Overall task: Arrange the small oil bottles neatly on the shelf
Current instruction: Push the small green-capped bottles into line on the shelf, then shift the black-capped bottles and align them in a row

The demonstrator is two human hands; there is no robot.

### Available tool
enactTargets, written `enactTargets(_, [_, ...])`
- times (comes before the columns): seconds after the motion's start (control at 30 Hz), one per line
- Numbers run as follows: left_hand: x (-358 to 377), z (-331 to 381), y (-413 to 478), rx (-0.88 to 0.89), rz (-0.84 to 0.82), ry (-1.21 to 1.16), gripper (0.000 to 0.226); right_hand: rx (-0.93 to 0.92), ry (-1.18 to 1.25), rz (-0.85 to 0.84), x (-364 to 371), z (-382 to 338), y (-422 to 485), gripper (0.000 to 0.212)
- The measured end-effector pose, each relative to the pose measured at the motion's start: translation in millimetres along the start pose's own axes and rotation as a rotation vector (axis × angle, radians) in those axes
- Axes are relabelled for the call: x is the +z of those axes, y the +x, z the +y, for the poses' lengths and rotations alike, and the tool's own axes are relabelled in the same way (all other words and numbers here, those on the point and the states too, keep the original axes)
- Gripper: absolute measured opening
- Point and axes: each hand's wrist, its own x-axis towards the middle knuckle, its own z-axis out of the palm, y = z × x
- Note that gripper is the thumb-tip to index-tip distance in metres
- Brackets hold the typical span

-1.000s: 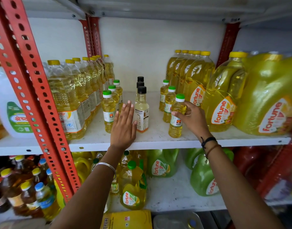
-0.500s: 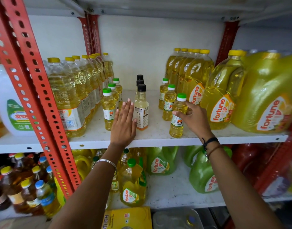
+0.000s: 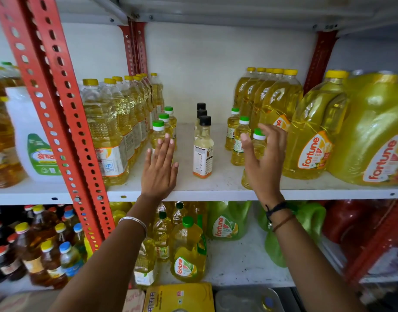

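Three short rows of small oil bottles stand on the white shelf (image 3: 216, 190). The left row has green caps, and my left hand (image 3: 158, 170) lies flat and open in front of its front bottle (image 3: 158, 131), fingertips against it. The black-capped middle row (image 3: 203, 149) stands untouched between my hands. On the right, my right hand (image 3: 264, 163) is spread open before the front green-capped bottle (image 3: 259, 137), thumb on its left and fingers on its right, not gripping. Two more small bottles (image 3: 239, 140) stand behind it.
Tall yellow-capped oil bottles (image 3: 108, 131) line the left side and others (image 3: 274, 102) the right. Big Fortune jugs (image 3: 312, 140) crowd the far right. A red perforated upright (image 3: 58, 113) stands at the left. Green jugs and bottles fill the shelf below (image 3: 243, 262).
My right hand has let go of the front right bottle and spread open. My left hand has slid left, away from the black-capped bottle, toward the left row.
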Motion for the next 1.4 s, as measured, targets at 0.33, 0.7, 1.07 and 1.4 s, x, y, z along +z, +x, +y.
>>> enactTargets(0.33, [1.5,-5.1,-3.0,-0.016,0.020,-0.043,0.059,0.368,0.259,-0.499,96.4,10.3,20.4,0.042])
enactTargets(0.7, [2.8,-6.2,-3.9,-0.004,0.013,-0.074,0.060,0.401,0.199,-0.483,106.2,28.0,26.6,0.040])
enactTargets(1.07, [1.1,-5.5,-4.6,-0.012,-0.010,-0.093,0.058,0.389,-0.006,-0.408,116.5,31.3,28.7,0.045])
enactTargets(1.4, [1.3,-4.5,-5.0,-0.023,-0.027,-0.099,0.058,0.333,0.047,-0.438,108.3,28.7,24.7,0.037])
